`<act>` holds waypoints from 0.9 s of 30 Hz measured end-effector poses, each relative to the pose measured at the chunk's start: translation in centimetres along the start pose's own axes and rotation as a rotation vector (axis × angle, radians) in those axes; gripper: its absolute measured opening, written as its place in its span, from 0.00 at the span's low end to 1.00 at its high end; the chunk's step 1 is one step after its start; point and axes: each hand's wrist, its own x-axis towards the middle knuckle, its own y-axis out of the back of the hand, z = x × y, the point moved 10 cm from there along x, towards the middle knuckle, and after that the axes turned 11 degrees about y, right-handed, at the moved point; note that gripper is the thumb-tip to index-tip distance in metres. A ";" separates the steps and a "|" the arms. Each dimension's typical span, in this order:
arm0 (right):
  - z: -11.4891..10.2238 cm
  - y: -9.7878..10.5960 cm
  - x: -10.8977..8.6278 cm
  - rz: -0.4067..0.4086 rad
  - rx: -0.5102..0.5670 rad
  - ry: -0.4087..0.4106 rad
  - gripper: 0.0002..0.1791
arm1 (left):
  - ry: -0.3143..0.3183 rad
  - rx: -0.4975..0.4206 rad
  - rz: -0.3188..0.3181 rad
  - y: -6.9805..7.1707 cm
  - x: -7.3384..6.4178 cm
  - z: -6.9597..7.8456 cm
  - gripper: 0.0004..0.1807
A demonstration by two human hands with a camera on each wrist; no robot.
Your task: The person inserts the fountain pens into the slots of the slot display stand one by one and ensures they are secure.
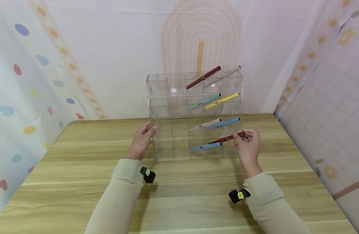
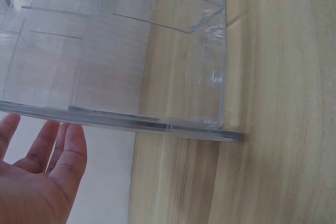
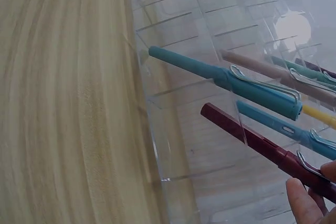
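A clear acrylic pen rack (image 1: 179, 135) with several tiers stands upright on the table. My left hand (image 1: 142, 139) is at its left side panel, fingers fairly straight with the fingertips (image 2: 75, 135) right at the panel's edge. At the lower right, my right hand (image 1: 248, 148) pinches a dark red pen (image 1: 223, 139) near its clip end, the pen slanting into the rack's lowest tier. Beside it in that tier lies a blue pen (image 1: 205, 147). Just above are a second blue pen (image 1: 223, 123) and a pale pinkish pen (image 1: 206, 124).
Higher tiers hold a teal pen (image 1: 204, 102), a yellow pen (image 1: 222, 100), another dark red pen (image 1: 203, 77) and a pale grey pen (image 1: 223, 76). The rack's left compartments hold no pens. Behind the wooden table (image 1: 179, 208) hangs a patterned cloth (image 1: 121, 48).
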 end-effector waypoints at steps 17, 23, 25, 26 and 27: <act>1.2 -1.1 -1.0 -0.022 0.010 0.028 0.14 | 0.010 -0.003 0.004 -0.1 -0.2 0.2 0.32; 1.5 -1.0 -1.3 -0.018 0.007 0.032 0.14 | 0.020 0.007 0.005 -0.1 -0.1 0.1 0.31; 1.6 -0.9 -1.4 -0.015 0.001 0.039 0.14 | 0.019 0.014 0.009 0.0 -0.1 0.1 0.31; 1.7 -0.9 -1.4 -0.013 0.004 0.038 0.14 | 0.019 0.018 0.010 0.0 -0.1 0.1 0.31; 1.8 -0.9 -1.5 -0.012 0.005 0.037 0.14 | 0.018 0.019 0.010 0.0 -0.1 0.0 0.31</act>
